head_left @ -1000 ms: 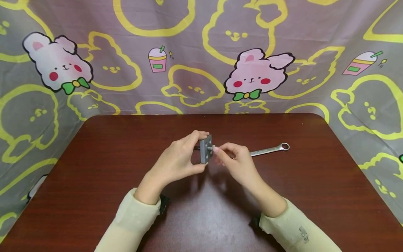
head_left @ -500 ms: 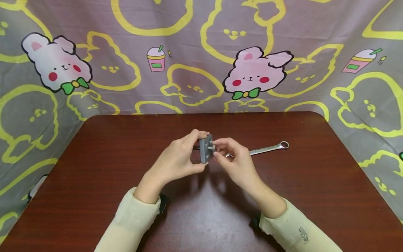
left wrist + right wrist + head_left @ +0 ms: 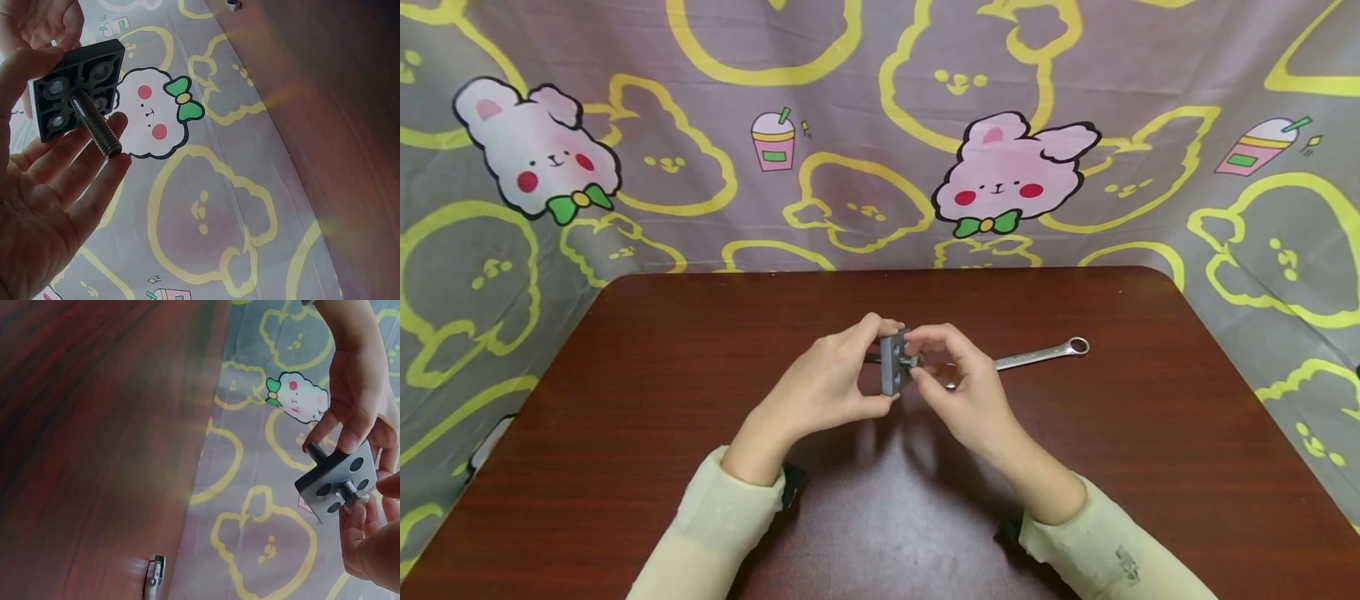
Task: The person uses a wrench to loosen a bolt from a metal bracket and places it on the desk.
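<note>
My left hand (image 3: 820, 379) grips a square dark grey plate (image 3: 891, 365) by its edges, holding it upright above the table. Through the plate's middle runs a bolt; its threaded shank (image 3: 97, 125) juts out on the left-hand side, near the left fingers. Round holes (image 3: 356, 464) sit near the plate's corners. On the other side, the thumb and fingers of my right hand (image 3: 966, 387) pinch the bolt head (image 3: 356, 499), which they partly cover. Some thread shows between bolt head and plate.
A silver combination wrench (image 3: 1037, 358) lies on the dark red-brown table (image 3: 647, 400), just beyond the right hand, which hides part of it. A patterned curtain (image 3: 850, 125) hangs along the table's back and sides.
The right thumb and fingers have shifted round the bolt head, now with the index finger higher and the thumb lower. The plate has sunk slightly and moved a little right with the left hand.
</note>
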`<state>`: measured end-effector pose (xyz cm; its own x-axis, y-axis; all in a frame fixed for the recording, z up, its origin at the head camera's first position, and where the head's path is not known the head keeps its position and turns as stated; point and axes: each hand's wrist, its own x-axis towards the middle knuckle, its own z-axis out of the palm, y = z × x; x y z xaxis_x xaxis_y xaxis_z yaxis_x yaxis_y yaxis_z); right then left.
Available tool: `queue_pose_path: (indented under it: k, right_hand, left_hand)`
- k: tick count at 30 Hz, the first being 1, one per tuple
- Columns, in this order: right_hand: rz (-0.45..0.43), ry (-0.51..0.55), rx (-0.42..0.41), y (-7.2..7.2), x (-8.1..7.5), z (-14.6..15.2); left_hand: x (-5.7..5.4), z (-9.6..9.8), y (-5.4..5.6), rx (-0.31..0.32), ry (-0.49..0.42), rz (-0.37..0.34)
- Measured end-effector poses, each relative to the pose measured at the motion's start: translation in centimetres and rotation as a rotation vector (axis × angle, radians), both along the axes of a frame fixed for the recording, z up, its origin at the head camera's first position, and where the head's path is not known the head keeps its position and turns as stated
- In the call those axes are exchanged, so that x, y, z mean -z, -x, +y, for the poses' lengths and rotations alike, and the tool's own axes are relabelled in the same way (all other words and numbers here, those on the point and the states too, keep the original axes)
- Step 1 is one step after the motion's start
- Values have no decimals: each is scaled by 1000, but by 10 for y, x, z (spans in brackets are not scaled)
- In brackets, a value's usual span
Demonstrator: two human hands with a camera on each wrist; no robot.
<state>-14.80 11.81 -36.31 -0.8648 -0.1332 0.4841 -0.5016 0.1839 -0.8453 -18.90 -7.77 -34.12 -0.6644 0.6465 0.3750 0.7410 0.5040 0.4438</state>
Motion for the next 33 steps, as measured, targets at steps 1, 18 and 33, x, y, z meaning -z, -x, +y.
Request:
queue_pose_path:
  k: [1, 18, 33]
  right_hand:
    - [4, -1, -2, 0, 0, 0]
    - [-161, -211, 122, 5, 4, 11]
    - [-179, -121, 91, 8, 6, 1]
  left_hand:
    - [0, 0, 0, -3, 3, 0]
    - [-2, -5, -1, -48, 5, 79]
    - [0, -6, -3, -50, -18, 191]
